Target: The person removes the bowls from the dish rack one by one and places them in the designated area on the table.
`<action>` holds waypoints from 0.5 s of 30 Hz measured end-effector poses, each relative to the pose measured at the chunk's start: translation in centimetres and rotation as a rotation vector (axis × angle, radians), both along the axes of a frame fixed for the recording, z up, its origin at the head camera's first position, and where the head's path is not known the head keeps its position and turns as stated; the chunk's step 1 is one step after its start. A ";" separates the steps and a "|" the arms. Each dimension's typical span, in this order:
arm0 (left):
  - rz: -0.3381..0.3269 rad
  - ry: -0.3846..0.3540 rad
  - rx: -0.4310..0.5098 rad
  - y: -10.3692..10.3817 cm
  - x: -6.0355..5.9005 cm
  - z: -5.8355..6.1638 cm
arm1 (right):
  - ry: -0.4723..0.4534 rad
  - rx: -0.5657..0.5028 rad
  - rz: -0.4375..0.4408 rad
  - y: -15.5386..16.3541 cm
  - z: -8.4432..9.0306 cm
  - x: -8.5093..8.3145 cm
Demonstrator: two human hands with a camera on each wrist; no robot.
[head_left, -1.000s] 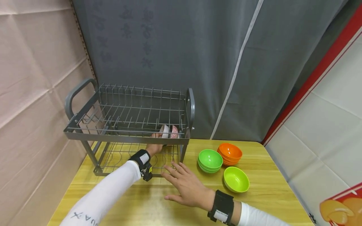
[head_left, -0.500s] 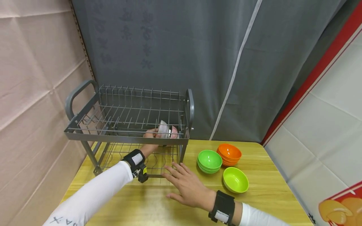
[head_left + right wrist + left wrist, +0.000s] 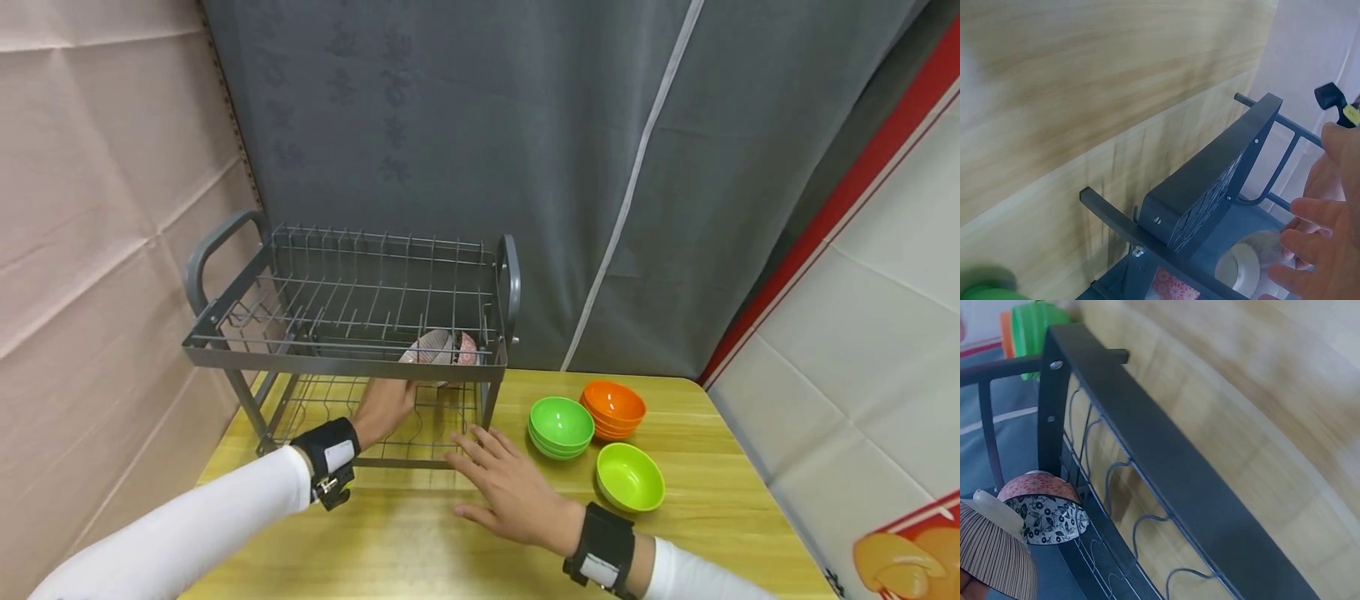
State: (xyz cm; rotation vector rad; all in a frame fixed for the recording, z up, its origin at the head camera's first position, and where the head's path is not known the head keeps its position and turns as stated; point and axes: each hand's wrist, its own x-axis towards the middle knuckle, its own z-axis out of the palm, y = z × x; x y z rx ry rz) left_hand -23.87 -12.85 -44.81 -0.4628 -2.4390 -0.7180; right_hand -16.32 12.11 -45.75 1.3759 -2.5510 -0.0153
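My left hand point(image 3: 386, 404) reaches under the upper tier of a grey two-tier dish rack point(image 3: 345, 367) and grips a striped bowl point(image 3: 433, 343) at its right end. In the left wrist view, fingertips point(image 3: 971, 589) press the side of that bowl, which is tipped with its white foot toward a second bowl. This second bowl point(image 3: 1041, 486), pink outside with a dark floral inside, stands on its side at the rack's end. My right hand point(image 3: 513, 496), fingers spread and holding nothing, hovers palm down before the rack's front right corner.
Right of the rack, a stack of green bowls point(image 3: 559, 425) stands beside a stack of orange bowls point(image 3: 613, 408). A lime-green bowl point(image 3: 630, 477) sits in front of them. Behind the wooden table point(image 3: 405, 542) hangs a grey curtain point(image 3: 465, 150); the rack's upper tier overhangs my left hand.
My left hand and forearm have shifted left and toward me. The striped bowl has tilted, showing more of its side. My right hand has hardly moved.
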 end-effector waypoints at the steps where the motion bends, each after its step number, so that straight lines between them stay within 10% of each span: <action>1: -0.002 0.020 -0.011 -0.1 0.2 -0.1 | 0.002 -0.003 -0.002 0.1 0.1 0.0; 15: -0.104 0.026 -0.283 -1.4 3.6 0.0 | -0.009 -0.015 -0.026 0.3 0.6 0.0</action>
